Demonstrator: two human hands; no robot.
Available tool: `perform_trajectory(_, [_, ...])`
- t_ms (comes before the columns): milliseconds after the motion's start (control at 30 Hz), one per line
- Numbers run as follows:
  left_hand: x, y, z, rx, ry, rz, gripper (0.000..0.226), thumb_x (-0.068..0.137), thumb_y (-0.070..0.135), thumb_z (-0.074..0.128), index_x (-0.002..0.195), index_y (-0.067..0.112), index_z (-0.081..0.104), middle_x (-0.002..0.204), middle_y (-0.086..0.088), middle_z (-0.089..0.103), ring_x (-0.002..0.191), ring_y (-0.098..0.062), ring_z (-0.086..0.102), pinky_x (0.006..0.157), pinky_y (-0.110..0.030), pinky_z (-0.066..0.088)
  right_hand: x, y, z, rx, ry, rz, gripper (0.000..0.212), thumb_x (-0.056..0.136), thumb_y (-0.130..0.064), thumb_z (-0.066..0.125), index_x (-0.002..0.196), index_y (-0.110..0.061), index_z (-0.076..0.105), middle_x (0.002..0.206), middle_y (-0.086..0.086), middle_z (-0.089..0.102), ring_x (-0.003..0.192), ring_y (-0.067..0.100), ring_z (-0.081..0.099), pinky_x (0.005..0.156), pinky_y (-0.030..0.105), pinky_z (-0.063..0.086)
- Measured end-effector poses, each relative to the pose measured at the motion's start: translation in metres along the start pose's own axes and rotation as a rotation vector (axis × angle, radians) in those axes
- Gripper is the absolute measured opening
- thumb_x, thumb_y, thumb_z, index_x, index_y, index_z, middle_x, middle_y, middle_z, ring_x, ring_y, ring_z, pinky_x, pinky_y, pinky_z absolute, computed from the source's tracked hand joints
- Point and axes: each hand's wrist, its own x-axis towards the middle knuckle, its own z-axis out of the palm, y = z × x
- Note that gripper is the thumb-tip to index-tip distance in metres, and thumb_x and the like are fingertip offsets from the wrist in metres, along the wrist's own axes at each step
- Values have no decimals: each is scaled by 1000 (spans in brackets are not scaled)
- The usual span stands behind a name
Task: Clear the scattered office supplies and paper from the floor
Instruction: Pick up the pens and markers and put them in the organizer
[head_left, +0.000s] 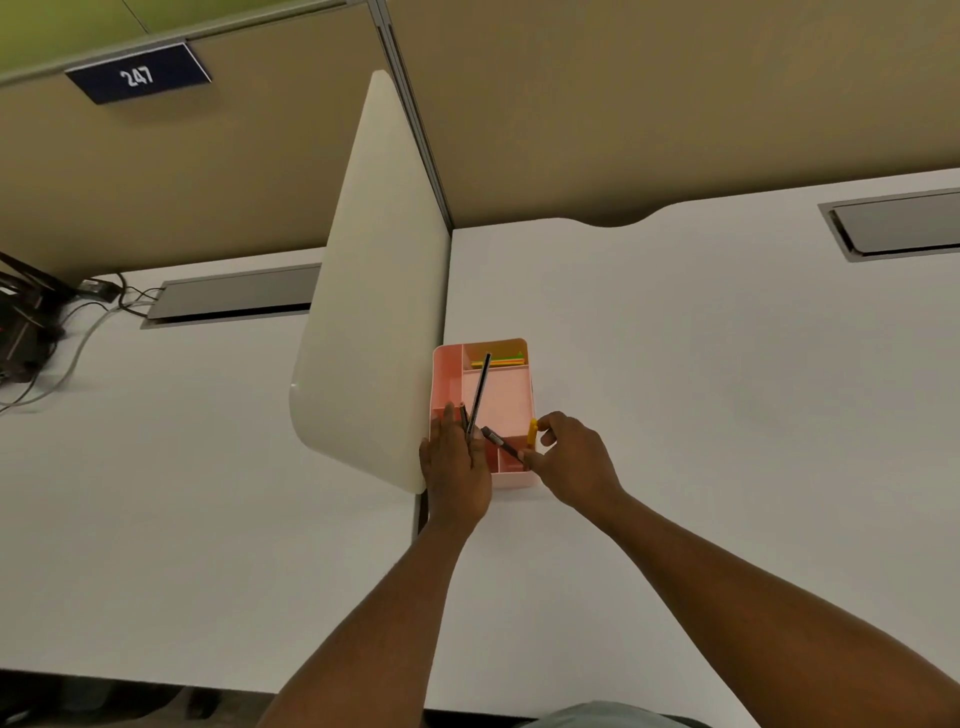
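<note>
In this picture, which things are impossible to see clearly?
- Head view: the floor is hidden under the desk.
- The near-left compartments of the pink organizer are covered by the left hand.
- The yellow item pinched by the right hand is too small to identify.
- The dark device at left is cut off by the edge.

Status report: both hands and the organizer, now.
Left hand holds pencils over pink organizer. Right hand grips dark pen, yellow item. Divider panel close left.

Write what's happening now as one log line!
left hand: holds pencils | right hand: holds pen, yellow item | over pink organizer | on desk
</note>
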Motion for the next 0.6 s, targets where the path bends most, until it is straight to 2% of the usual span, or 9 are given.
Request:
perform_trajectory(167, [-1, 5, 3, 39, 14, 12, 64, 96, 46, 14, 152, 15, 23, 156, -4, 33, 149, -24, 16, 120, -41, 4, -8, 4, 1, 0, 28, -11, 54, 83, -40, 71, 128, -18, 50, 124, 3, 60, 103, 17, 61, 86, 28, 50])
perform_trajectory(300, [-1, 6, 6, 67, 45, 13, 53, 102, 35, 25, 151, 13, 25, 157, -5, 31, 149, -26, 17, 120, -43, 6, -11, 8, -1, 4, 29, -2, 54, 84, -42, 70, 129, -20, 49, 126, 2, 59, 103, 15, 62, 84, 28, 50])
perform_trajectory(467, [-2, 13, 2, 71, 75, 42, 59, 99, 41, 19, 149, 12, 31, 155, -8, 34, 147, -30, 21, 119, -47, 10, -13, 16, -1, 5, 34, -14, 53, 86, -44, 67, 129, -19, 49, 126, 2, 59, 102, 16, 62, 82, 27, 48])
perform_trajectory(600, [8, 16, 2, 52, 81, 21, 58, 100, 44, 17, 150, 16, 29, 157, -6, 31, 149, -29, 17, 120, -44, 5, -13, 21, -1, -6, 25, -8, 51, 88, -46, 64, 130, -20, 49, 127, 1, 58, 104, 16, 62, 84, 28, 49])
